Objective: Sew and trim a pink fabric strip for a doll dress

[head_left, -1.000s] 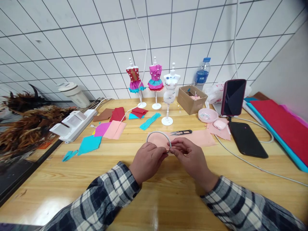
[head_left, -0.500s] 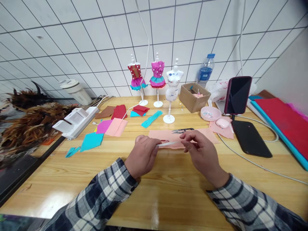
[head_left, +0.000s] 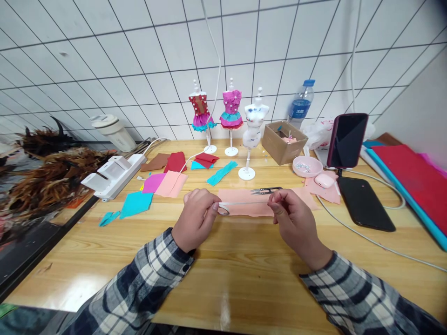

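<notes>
A narrow whitish strip, like thin tape (head_left: 246,203), stretches taut between my two hands above the table. My left hand (head_left: 196,218) is closed on its left end, with a small loop or ring edge (head_left: 224,211) showing beside the fingers; most of that is hidden. Thumb and fingers of my right hand (head_left: 296,223) pinch the other end. Beneath the strip lies a long piece of pink crepe paper (head_left: 244,194), and on it rest black-handled thread snips (head_left: 267,190). Behind stands a bare white mini dress form (head_left: 256,114).
Two dressed mini forms (head_left: 231,109) stand at the back, near a small cardboard box (head_left: 284,144) and a pink bowl of beads (head_left: 307,166). Blue paper (head_left: 136,204) lies left, by a white power strip (head_left: 115,177). A phone (head_left: 366,202) and cable lie right.
My left hand has moved left, away from the right one, so the strip between them is longer and straighter. The ring edge by my left fingers now shows. The view has shifted slightly.
</notes>
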The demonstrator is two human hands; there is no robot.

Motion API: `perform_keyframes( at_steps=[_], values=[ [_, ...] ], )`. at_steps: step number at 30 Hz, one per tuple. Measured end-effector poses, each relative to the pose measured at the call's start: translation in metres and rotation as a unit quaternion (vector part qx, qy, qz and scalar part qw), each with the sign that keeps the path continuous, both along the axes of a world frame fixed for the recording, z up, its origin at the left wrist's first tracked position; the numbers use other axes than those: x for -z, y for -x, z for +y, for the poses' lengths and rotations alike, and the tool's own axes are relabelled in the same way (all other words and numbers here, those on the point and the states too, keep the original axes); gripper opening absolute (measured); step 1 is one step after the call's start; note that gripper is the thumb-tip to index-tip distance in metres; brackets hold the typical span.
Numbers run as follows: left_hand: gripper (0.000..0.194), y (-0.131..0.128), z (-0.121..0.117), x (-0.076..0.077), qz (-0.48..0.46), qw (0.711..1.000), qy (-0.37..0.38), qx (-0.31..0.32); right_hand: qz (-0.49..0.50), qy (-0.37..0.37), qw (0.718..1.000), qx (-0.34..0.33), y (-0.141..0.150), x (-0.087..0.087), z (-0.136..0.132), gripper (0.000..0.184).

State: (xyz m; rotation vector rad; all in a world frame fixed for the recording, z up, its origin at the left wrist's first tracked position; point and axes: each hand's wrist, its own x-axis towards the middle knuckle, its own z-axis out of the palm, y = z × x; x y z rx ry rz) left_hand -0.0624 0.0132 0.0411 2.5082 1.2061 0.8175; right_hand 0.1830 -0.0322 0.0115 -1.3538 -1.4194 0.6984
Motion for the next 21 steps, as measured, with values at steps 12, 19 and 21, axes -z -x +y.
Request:
perform_keyframes(
  at_steps=[12, 19, 21],
  values=[
    [0.041, 0.014, 0.004, -0.005, 0.127, 0.986, 0.09, -0.063, -0.016, 0.025, 0.998, -0.053, 0.003, 0.002, 0.001, 0.018],
    [0.039, 0.02, -0.002, -0.015, 0.233, 0.951, -0.076, -0.19, 0.16, 0.198, 0.957, -0.137, 0.015, 0.011, 0.005, 0.024],
    [0.035, 0.02, -0.002, -0.017, 0.2, 0.959, -0.079, -0.187, 0.185, 0.192, 0.955, -0.13, 0.015, 0.01, 0.004, 0.028]
  ],
)
